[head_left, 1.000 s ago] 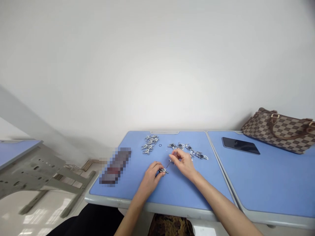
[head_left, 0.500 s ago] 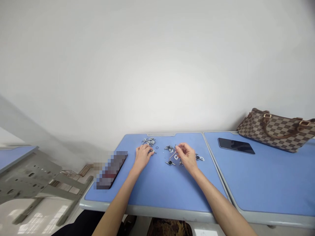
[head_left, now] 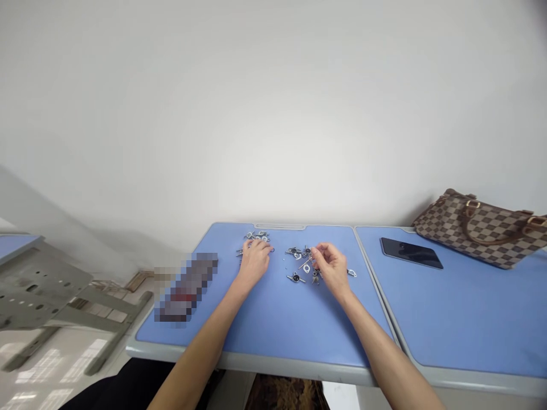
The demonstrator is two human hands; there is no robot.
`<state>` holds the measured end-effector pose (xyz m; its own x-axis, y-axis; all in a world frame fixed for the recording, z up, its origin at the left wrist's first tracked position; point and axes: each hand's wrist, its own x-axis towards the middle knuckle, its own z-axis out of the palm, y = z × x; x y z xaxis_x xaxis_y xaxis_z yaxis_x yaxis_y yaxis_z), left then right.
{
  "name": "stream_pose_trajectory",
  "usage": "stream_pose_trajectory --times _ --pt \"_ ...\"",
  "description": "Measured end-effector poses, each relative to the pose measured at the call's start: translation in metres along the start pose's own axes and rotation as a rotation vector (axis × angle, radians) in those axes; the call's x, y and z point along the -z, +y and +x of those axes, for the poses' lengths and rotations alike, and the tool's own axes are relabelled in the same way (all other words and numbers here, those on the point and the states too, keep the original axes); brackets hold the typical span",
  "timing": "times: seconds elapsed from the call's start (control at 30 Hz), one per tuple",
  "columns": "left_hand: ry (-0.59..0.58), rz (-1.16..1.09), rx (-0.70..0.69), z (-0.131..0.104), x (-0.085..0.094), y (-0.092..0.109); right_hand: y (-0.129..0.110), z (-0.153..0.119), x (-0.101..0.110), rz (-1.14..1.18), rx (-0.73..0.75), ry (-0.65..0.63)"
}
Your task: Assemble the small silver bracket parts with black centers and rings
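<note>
Right fingers [head_left: 317, 253] pinching rod [head_left: 305, 263], left fingers [head_left: 265, 251] curled, hold unclear, metal parts [head_left: 296, 278] between, phone [head_left: 411, 253], handbag [head_left: 491, 230]

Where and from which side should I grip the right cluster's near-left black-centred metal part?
Probably by its left arm, from the near left: the black-centred metal part has an arm projecting each side, with a silver plate and the right hand beyond it to the right.

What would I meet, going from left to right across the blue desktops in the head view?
Pixelated dark object, left hand, nearest black-centred metal part, right hand, phone, checkered handbag.
</note>
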<state>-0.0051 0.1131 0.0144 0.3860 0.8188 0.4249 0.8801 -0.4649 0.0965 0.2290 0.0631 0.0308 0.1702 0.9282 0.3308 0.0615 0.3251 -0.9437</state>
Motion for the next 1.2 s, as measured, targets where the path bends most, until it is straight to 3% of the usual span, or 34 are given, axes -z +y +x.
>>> stream_pose_trajectory --times 0.2,0.43,0.53,0.67,0.9,1.2 --pt "-0.055 0.031 -0.145 -0.005 -0.003 0.020 0.002 0.001 0.001 -0.025 0.004 -0.006" --pt "-0.104 -0.001 -0.302 -0.049 0.005 0.041 0.001 0.004 0.004 -0.030 0.033 0.043" --pt "-0.121 -0.137 -0.254 -0.058 0.006 0.042 -0.001 0.005 0.005 -0.023 0.026 0.042" --pt "-0.102 -0.236 -0.136 -0.047 -0.002 0.033 -0.001 0.005 0.006 -0.024 0.007 0.047" --pt "-0.111 -0.260 -0.173 -0.027 -0.022 0.035 -0.001 0.007 0.007 0.002 0.029 0.037" --pt "-0.098 -0.397 -0.198 -0.046 -0.010 0.048 -0.002 0.008 0.008 -0.018 0.030 0.030"
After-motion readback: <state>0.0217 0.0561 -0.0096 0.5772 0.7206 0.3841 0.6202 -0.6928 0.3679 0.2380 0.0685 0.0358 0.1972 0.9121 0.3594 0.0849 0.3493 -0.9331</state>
